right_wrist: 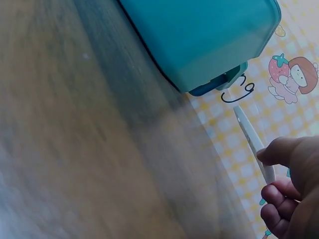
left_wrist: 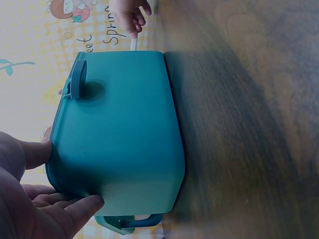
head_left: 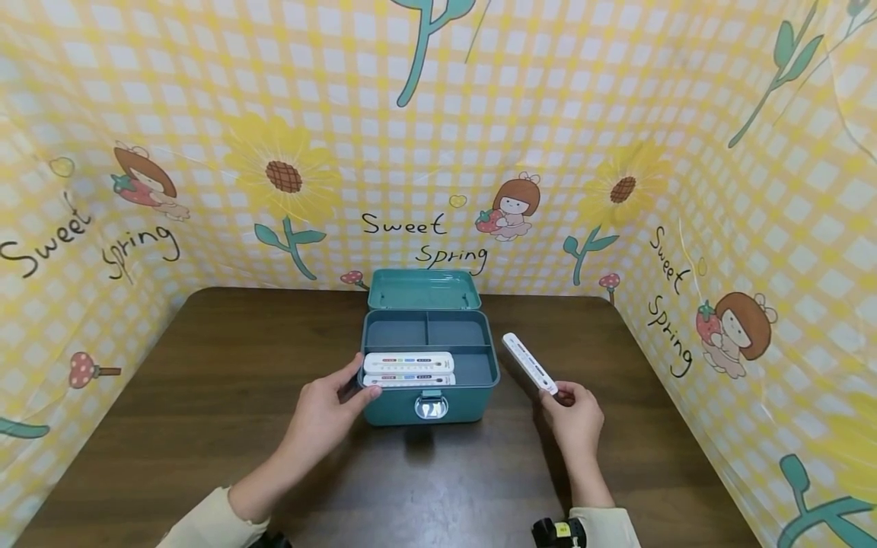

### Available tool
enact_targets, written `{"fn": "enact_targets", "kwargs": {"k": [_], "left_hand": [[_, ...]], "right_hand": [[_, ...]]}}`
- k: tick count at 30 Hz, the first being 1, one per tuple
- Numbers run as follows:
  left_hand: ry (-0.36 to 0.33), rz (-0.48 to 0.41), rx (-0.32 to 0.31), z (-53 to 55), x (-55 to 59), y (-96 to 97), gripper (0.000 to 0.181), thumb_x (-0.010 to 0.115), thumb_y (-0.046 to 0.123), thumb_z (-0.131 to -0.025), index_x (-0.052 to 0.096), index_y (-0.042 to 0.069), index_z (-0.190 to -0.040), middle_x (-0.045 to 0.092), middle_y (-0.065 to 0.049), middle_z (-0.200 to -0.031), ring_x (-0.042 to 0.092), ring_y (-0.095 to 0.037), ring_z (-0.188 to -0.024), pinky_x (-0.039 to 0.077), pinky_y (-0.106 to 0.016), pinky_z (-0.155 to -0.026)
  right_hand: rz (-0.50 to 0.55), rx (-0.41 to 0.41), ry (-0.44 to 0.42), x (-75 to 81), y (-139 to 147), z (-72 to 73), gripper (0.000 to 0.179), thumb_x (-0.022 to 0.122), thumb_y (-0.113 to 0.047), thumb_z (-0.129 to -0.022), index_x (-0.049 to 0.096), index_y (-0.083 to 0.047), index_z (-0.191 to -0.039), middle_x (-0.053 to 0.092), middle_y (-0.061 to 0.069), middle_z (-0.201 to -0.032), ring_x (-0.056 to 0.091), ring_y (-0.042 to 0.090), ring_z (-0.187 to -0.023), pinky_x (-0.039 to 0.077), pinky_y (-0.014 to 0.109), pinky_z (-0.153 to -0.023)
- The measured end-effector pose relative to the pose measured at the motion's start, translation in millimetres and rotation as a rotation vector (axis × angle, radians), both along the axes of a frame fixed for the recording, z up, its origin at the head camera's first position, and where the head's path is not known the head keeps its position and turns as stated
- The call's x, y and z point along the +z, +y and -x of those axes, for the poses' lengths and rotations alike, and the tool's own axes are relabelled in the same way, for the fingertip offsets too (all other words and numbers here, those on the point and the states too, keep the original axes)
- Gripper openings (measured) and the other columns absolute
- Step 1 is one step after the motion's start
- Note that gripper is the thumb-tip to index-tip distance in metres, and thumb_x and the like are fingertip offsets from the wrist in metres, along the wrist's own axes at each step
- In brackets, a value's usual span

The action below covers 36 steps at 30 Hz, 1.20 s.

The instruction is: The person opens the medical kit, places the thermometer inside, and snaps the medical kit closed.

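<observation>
A teal storage box (head_left: 423,403) stands with its lid (head_left: 425,289) raised at the back and a clear latch at the front. My left hand (head_left: 327,411) holds its front left corner, thumb on the rim and fingers against the side; the left wrist view shows these fingers (left_wrist: 75,211) along the wall. Two white flat sticks (head_left: 408,363) with small coloured print lie in the front left of the box. To the right of the box, my right hand (head_left: 574,418) pinches a similar slim white stick (head_left: 527,362) by its near end, its far end slanting up leftward.
Inside the box, a divider (head_left: 427,329) splits the back part into two compartments. The box stands on a dark wooden table (head_left: 274,342). A yellow checked cloth (head_left: 342,152) with printed flowers rises behind and at both sides.
</observation>
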<state>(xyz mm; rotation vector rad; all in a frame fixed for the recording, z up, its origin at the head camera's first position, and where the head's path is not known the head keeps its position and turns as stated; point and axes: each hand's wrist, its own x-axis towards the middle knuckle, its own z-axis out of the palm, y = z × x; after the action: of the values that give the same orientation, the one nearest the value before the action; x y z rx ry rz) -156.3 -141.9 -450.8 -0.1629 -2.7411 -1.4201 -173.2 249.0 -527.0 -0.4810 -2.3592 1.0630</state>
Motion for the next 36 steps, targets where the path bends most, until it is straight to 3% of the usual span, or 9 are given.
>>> {"fn": "enact_targets", "kwargs": {"k": [11,20,30,36], "left_hand": [[-0.008,-0.004,0.003,-2.2,0.1,-0.6,0.072,0.075,0.037,-0.094,0.047,0.007,-0.153,0.049,-0.015,-0.153,0.056,-0.027,-0.134,0.054,-0.041,-0.097],[-0.007,-0.034,0.002,-1.3,-1.7,0.7,0.073,0.076,0.038,-0.093,0.047,0.008,-0.153,0.049,-0.012,-0.153,0.057,-0.024,-0.134,0.055,-0.038,-0.096],[-0.019,-0.038,0.004,-0.4,-0.2,0.6,0.073,0.075,0.038,-0.094,0.046,0.009,-0.153,0.048,-0.013,-0.155,0.056,-0.026,-0.135,0.054,-0.040,-0.097],[-0.015,-0.044,0.006,-1.1,-1.0,0.5,0.072,0.076,0.037,-0.094,0.046,0.008,-0.153,0.048,-0.014,-0.154,0.056,-0.025,-0.134,0.054,-0.040,-0.097]], "right_hand": [[0.044,0.017,0.037,8.0,4,1.0,0.027,0.086,-0.018,-0.082,0.076,-0.003,-0.101,0.073,0.015,-0.094,0.066,0.028,-0.088,0.047,0.032,-0.076],[0.132,0.044,0.050,22.1,14,-1.7,0.028,0.085,-0.019,-0.084,0.075,-0.003,-0.105,0.074,0.016,-0.099,0.066,0.027,-0.091,0.040,0.009,-0.068],[0.184,0.086,0.068,31.5,31,1.1,0.028,0.085,-0.018,-0.085,0.075,-0.003,-0.106,0.073,0.013,-0.098,0.060,0.003,-0.080,0.046,0.010,-0.066],[0.258,0.124,0.078,39.7,40,3.1,0.028,0.085,-0.015,-0.085,0.074,-0.001,-0.108,0.070,0.003,-0.092,0.060,0.002,-0.079,0.049,0.010,-0.066]]}}
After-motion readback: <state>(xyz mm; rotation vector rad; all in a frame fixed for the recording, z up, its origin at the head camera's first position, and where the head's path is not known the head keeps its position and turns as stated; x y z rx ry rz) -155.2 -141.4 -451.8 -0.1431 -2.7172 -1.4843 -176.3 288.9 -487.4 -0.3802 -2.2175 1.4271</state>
